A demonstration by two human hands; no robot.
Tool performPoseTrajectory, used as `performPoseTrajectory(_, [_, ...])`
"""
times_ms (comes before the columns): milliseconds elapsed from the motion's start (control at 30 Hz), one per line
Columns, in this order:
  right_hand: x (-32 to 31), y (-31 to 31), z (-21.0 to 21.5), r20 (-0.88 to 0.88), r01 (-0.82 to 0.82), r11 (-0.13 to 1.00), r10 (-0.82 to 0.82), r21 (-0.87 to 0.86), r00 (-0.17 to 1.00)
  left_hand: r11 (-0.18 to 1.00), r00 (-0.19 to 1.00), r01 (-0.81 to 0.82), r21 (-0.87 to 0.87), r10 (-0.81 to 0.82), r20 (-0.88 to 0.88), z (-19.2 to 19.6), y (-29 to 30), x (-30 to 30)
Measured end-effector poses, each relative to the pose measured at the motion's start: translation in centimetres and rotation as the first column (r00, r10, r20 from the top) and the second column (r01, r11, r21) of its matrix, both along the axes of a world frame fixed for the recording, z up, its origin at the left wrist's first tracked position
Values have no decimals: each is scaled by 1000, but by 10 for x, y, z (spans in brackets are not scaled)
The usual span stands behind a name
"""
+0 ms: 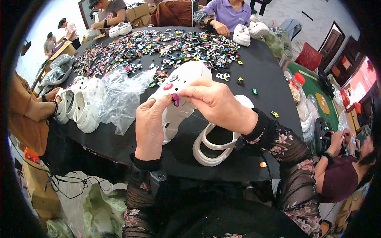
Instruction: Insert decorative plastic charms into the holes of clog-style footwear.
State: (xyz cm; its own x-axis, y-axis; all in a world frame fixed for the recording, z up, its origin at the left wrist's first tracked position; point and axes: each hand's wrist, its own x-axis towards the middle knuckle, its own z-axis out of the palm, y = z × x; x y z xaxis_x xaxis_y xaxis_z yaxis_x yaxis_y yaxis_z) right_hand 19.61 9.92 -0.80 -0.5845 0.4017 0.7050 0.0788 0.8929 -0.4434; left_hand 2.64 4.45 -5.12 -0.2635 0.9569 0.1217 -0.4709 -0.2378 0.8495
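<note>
Near the middle of the frame, a person's left hand (150,123) is raised with thumb and fingertips closed in a pinch on a small purple charm (175,100). The right hand (218,101) comes in from the right, its thumb and forefinger drawn together just beside that charm; whether they have hold of it or of the shoe cannot be told. The white clog (193,72) is just behind both hands, tilted, at the centre of the frame, with a red charm (168,87) on its upper. A second white clog (208,156), partly hidden by the right forearm, lies lower, right of centre, on the black table (262,75).

Left of the hands is a crumpled clear plastic bag (123,97), with more white clogs (85,105) beside it farther left. A wide heap of colourful charms (158,45) covers the upper middle of the tabletop, and a few loose ones lie toward the right. Other people are at the upper left, the top, the left edge and the lower right. A red-lidded jar (297,80) stands at the right.
</note>
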Motion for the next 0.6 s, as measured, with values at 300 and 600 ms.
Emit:
performPoseTrajectory(300, [2, -3, -6, 218, 18, 850, -156, 527, 964, 1000, 999, -3, 12, 3, -47, 1, -3, 4])
performPoseTrajectory(600, [3, -15, -7, 407, 43, 859, -285, 510, 868, 997, 969, -70, 33, 76, -235, -10, -3, 15])
